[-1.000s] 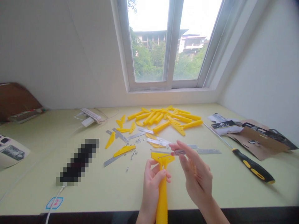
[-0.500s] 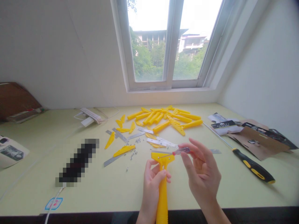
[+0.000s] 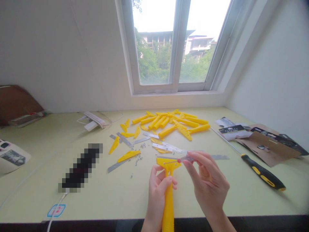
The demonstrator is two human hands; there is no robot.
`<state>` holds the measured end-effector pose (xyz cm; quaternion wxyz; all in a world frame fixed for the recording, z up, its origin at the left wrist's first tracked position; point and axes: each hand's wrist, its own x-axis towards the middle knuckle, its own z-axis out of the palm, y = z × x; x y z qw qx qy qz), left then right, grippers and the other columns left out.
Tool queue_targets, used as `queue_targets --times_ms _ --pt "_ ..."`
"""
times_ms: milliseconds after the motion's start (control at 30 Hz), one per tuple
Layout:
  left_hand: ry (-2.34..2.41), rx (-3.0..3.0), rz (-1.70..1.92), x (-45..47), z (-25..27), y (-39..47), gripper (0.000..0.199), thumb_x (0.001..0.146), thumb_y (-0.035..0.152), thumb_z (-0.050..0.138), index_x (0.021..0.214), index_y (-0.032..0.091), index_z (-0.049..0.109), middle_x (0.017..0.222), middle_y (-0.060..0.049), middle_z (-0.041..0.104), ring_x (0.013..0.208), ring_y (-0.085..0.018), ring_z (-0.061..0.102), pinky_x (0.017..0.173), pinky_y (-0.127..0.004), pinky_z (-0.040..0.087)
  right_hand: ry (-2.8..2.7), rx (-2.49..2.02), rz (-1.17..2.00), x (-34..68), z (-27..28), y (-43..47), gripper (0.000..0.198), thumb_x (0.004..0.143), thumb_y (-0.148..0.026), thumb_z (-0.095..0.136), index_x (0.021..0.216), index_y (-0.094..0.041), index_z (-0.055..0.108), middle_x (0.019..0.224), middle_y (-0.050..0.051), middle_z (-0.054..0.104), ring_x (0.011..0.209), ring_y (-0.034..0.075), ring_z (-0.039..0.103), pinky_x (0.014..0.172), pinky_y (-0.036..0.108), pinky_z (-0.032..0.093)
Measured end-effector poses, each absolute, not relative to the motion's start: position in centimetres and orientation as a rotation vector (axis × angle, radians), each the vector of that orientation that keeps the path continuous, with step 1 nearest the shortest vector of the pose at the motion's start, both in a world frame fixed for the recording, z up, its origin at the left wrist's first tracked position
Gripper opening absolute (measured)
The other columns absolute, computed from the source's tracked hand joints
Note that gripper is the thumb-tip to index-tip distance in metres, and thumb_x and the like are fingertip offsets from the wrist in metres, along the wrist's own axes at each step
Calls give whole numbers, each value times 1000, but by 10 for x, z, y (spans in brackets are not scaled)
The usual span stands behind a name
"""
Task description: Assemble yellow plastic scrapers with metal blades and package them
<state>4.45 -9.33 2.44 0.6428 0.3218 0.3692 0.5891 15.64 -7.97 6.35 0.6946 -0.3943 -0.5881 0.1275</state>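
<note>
The left hand is closed around the handle of one yellow scraper, thumb laid across its front, holding it upright at the near edge of the table with the head facing the wearer. The right hand makes a narrow pinch, thumb against fingertips, on the translucent handle of one small screwdriver, whose thin shaft slants left across the scraper head to the left of its two visible screws; whether the tip is seated there I cannot tell. Beyond the hands is a pile of yellow scraper handles, roughly ten, overlapping too much for an exact count. Six loose yellow cover plates lie left of centre, with more partly hidden among the metal blades, which overlap and cannot be fully counted. Small screws are scattered between them, too tiny to number, though one screw lies apart, nearer the wearer. On the right rest one large black-and-yellow screwdriver and several overlapping pieces of packaging; on the left, one white power strip.
</note>
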Motion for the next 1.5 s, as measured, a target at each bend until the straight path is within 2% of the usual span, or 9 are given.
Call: queue_targets --times_ms 167,333,500,700,833,1033,1233,1367,1500 --pt "846 740 1332 44 23 -94 16 77 16 54 92 17 48 73 -2 64 59 -11 53 61 -24 40 -1251 -901 330 154 65 -81 45 79 -15 58 122 -22 49 95 7 65 83 20 63 76 39 52" --pt "838 756 1342 45 23 -95 15 78 16 53 92 18 47 71 -1 63 61 -12 54 63 -24 40 -1357 -922 322 156 67 -81 27 81 -15 54 107 -22 60 100 6 64 93 21 59 81 39 49" --pt "833 760 1332 44 24 -94 14 79 15 53 90 19 46 71 -1 63 61 -11 54 63 -24 40 -1383 -899 316 158 64 -79 25 78 -13 59 101 -23 61 95 5 65 84 19 61 78 37 50" --pt "837 763 1337 44 23 -94 15 79 15 53 91 18 45 74 -2 63 62 -12 54 62 -24 40 -1445 -957 475 160 66 -81 35 88 -21 43 123 -23 47 107 7 62 90 19 60 79 37 50" --pt "829 764 1342 44 23 -94 15 79 14 52 91 19 45 68 0 62 60 -11 53 63 -24 39 -1518 -987 406 159 69 -82 30 88 -23 44 117 -23 50 110 7 58 93 20 58 84 40 46" --pt "844 765 1329 44 24 -94 14 78 14 52 89 18 43 68 -1 63 59 -11 53 63 -25 39 -1486 -947 233 156 70 -80 30 82 -16 55 110 -25 58 94 5 55 78 16 57 68 30 49" --pt "834 748 1334 45 24 -94 17 77 13 53 89 19 42 76 -2 64 60 -10 54 62 -24 39 -1363 -884 453 156 67 -82 44 84 -15 50 127 -24 41 97 6 62 81 18 61 77 37 50" --pt "847 757 1330 44 24 -94 17 78 13 52 88 19 41 73 -1 64 59 -10 54 62 -25 39 -1427 -869 500 158 70 -84 29 87 -15 45 114 -22 51 105 7 61 85 18 61 79 36 48" --pt "828 754 1339 45 24 -94 17 77 12 52 88 19 41 77 -3 66 59 -10 54 62 -25 39 -1474 -902 228 156 71 -83 30 83 -12 49 110 -20 56 107 8 58 99 22 55 87 39 42"
